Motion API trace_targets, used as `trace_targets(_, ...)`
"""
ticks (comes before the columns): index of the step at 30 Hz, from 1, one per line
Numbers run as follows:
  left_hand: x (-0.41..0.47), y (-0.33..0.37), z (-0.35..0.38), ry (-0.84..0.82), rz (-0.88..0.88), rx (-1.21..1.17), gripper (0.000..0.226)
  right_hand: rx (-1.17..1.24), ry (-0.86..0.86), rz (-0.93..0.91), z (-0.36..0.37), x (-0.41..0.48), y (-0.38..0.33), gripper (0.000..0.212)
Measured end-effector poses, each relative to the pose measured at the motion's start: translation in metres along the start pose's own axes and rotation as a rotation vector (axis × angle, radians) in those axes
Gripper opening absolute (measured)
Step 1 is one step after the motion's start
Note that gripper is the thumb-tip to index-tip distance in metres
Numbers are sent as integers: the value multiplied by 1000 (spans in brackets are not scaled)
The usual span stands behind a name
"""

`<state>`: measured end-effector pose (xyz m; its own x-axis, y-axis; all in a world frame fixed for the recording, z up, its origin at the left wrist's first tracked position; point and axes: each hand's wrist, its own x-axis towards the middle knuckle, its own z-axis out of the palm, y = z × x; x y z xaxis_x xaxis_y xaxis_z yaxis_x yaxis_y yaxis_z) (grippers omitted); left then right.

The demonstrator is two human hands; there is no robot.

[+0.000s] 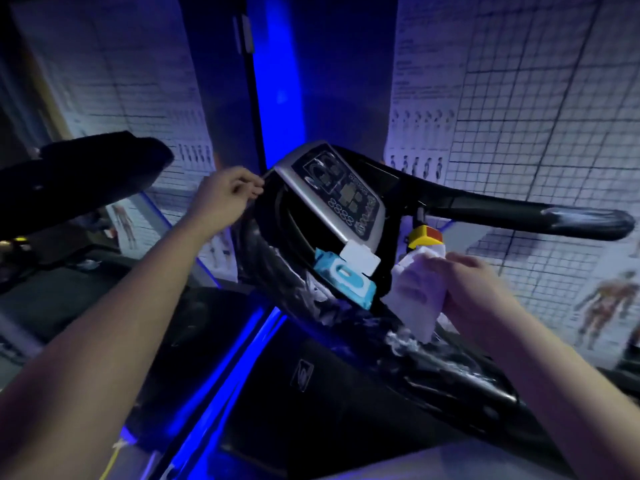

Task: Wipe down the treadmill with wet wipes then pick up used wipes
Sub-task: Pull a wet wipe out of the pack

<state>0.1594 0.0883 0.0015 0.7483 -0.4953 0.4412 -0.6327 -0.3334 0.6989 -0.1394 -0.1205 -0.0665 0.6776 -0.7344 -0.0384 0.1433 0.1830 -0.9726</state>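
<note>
1. Wipe [414, 292]: bunched in the right hand [474, 289], at the lower right of the console [339, 192], just below the yellow and red safety key [426, 235]. Fingers are clamped on its right edge and the loose end hangs toward the frame. My read: held as a pad so 1 broad face can drag along the plastic.
2. Left hand [225, 195]: at the console's upper left corner, fingers curled together on the edge. Likely bracing the body for the reach across, or steadying the panel against the wiping push. The contact itself is small in frame.
3. Wipes pack [346, 278]: blue, lies on the console's lower ledge just left of the wipe. White lid flap [360, 259] is open and up. Probably parked there so the next sheet is within 1 reach.
4. Right handlebar [519, 211]: runs right from the console, well above the wiping hand, glossy patch near its tip.
5. Look of the wipe: white, crumpled, soft folds, motion-blurred. Can't tell how dirty it is under the blue light.
6. Look of the treadmill: black frame with a silver console face. Wet streaks [415, 344] shine on the arm below the wipe, so that part looks done. Deck [301, 372] looks dry and dark.
7. Stage, judged: mid wipe-down; no used wipes seen lying around to collect.
8. Around: gridded exercise charts [519, 98] on both walls, blue light strip [277, 81] between.
</note>
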Motion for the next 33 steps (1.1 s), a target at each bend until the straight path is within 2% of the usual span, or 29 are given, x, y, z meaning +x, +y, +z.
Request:
trace_targets(4, -21, -46, -28, -33, -45, 53, 33, -40, -101, -51, 42, 17, -5, 14)
trace_targets(7, -42, -59, -27, -105, -78, 126, 40, -105, -135, -109, 71, 39, -15, 17)
trace_targets(10, -55, -67, -18, -149, -102, 94, 44, -161, -172, -150, 101, 67, -17, 15)
trace_targets(15, -45, -68, -3, -158, -112, 26, 49, -300, -104, -368, 152, 106, -17, 15)
trace_targets(18, -43, -77, 14, -187, -109, 55, 50, -465, -165, -627, 185, 106, -17, 19)
trace_targets(21, -42, -95, 22, -122, -191, 20, 45, -774, -302, -801, 212, 97, 2, 28)
trace_targets(25, -29, -119, 14, -124, -185, 0, 43, -1204, -574, -781, 227, 93, 53, 36)
trace_targets(26, -27, -126, 13, -136, -179, -30, 43, -1260, -594, -779, 227, 92, 64, 35)
trace_targets(28, -27, -136, 14, -180, -110, -67, 49, -1300, -542, -860, 222, 85, 80, 36)
trace_targets(31, -30, -144, 13, -265, 75, -65, 66, -1458, -303, -1079, 214, 59, 105, 54)
trace_targets(33, -30, -150, 12, -317, 184, -14, 76, -1614, -202, -1029, 210, 41, 125, 64)
